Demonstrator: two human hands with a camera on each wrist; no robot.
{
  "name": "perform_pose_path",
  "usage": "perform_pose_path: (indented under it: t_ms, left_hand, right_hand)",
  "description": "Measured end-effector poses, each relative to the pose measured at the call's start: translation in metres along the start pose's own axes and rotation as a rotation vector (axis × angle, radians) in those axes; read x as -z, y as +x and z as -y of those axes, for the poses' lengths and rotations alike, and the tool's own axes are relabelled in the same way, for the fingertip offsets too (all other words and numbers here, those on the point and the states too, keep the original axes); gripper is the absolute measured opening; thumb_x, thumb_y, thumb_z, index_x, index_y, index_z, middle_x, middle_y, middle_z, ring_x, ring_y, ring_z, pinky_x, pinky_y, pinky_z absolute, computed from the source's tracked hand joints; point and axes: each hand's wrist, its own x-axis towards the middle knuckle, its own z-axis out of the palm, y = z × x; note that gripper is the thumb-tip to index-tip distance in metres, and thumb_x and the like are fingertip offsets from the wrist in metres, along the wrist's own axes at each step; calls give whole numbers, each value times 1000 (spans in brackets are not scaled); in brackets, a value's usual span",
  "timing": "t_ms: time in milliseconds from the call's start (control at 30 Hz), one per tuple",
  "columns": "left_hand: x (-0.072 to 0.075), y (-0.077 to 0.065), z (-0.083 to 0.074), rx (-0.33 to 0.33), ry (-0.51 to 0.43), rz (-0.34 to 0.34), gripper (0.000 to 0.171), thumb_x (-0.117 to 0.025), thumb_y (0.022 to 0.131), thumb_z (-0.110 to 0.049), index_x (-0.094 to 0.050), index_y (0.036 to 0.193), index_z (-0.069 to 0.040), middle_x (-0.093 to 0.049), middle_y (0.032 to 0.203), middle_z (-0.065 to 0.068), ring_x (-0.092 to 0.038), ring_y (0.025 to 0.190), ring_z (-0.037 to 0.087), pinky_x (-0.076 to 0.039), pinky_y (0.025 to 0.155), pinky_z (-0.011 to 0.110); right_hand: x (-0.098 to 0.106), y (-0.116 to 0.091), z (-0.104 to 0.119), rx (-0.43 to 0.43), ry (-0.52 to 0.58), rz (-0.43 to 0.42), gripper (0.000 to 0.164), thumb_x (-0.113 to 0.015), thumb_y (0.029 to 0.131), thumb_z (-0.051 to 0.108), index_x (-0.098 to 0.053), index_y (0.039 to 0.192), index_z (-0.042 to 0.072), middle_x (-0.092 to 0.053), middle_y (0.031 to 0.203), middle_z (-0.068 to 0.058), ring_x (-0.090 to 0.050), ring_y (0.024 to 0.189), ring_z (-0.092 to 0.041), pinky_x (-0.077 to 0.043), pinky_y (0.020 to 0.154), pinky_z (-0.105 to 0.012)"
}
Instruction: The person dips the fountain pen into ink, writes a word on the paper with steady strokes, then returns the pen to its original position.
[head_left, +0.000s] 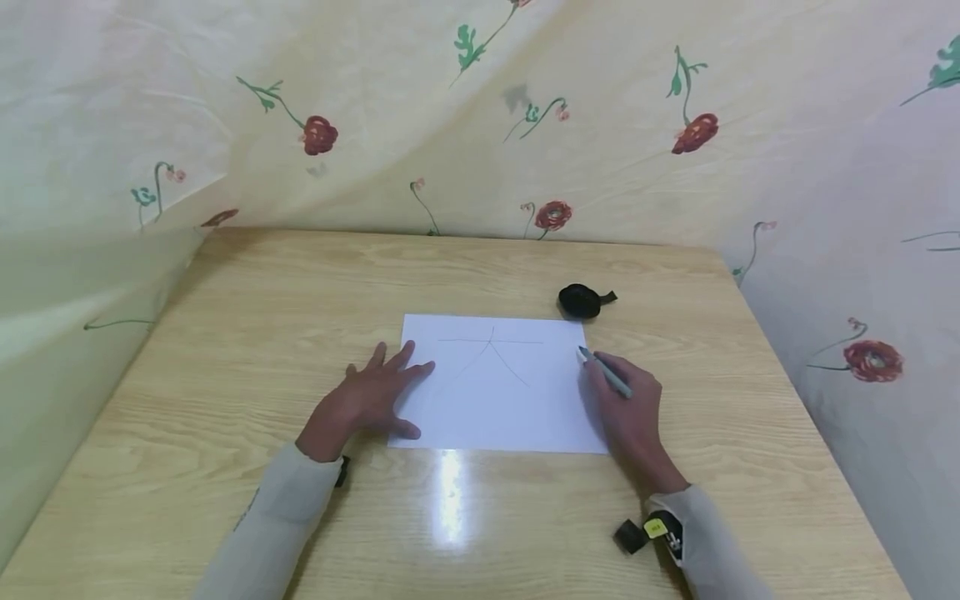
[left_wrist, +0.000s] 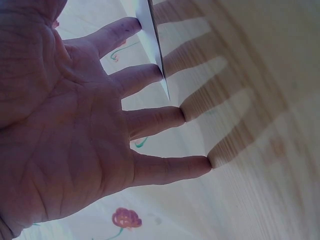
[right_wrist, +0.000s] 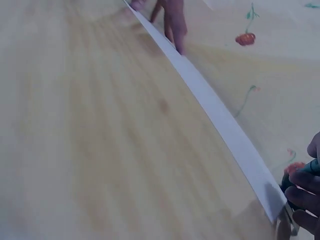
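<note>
A sheet of white paper lies on the wooden table, with thin lines drawn on its upper half: one across, and others that meet it and spread downward. My left hand has its fingers spread, and some fingertips touch the paper's left edge. In the left wrist view the left hand shows its palm, fingertips resting on the table and paper. My right hand pinches a grey-green pen at the paper's right edge, its tip over the upper right part. The right wrist view catches only the right hand's curled fingers.
A small black round object with a short tab lies just beyond the paper's upper right corner. The wooden table extends around the sheet. Flower-patterned cloth hangs behind and at both sides.
</note>
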Motion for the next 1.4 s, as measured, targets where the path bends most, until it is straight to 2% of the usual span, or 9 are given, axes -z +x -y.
perform_pose_path:
  t_ms: [200,400,600,733,933,1033,1167,1400]
  left_hand:
    - [1,0,-1,-1,7,-5,96,-85,77,-39,-35,157,-19,-11,165,18,-2,146,54,-16,99,83]
    - [1,-3,1,10,9,-3,97,-85,78,-41,-33,157,-20,-9,166,17,-1,147,53,-15,99,83]
    - [-4,-8,4,18,-2,-12,97,-85,77,-39,-34,157,-19,-11,165,19,-3,146,54,-17,97,83]
    - [-7,-10,4,9,-7,-24,96,-86,76,-39,-36,156,-18,-13,164,19,-5,145,55,-18,96,84]
    - [-8,-8,3,-1,-5,-30,96,-86,76,-39,-37,156,-18,-14,164,19,-5,146,55,-18,97,84]
    - [-8,-6,2,-4,-2,-28,96,-86,76,-39,-37,156,-19,-14,165,19,-5,146,55,-19,97,83]
    - [-9,-3,1,-2,6,-26,96,-86,76,-39,-37,156,-20,-14,165,18,-5,146,54,-19,97,83]
    - [-6,0,-1,1,23,-23,97,-86,76,-40,-35,156,-21,-12,165,16,-4,147,52,-18,98,83]
  right_hand:
    - [8,19,-9,-39,33,-45,37,-59,99,35,-70,126,11,-72,116,-3,-65,98,-16,-50,75,-20]
    - [10,39,-17,-4,46,-123,36,-57,100,33,-70,125,11,-74,113,-2,-67,106,-11,-49,83,-15]
    - [4,56,-27,70,152,-152,33,-59,100,26,-71,123,5,-75,103,-11,-72,94,-17,-51,76,-14]
    - [-1,68,-36,98,138,-201,30,-62,98,24,-72,120,6,-75,95,-10,-70,82,-14,-51,70,-14]
    - [-8,85,-45,82,158,-278,26,-64,96,25,-68,111,4,-74,91,-8,-68,77,-10,-48,64,-18]
    - [-9,89,-47,82,168,-309,23,-66,94,21,-64,106,1,-75,91,-11,-69,75,-5,-49,66,-17]
    - [-8,93,-49,68,112,-313,23,-68,92,18,-65,104,-1,-75,93,-14,-66,75,-3,-48,70,-15]
    - [-4,95,-51,53,-31,-321,25,-72,91,22,-71,105,1,-75,97,-14,-70,84,-21,-49,75,-20]
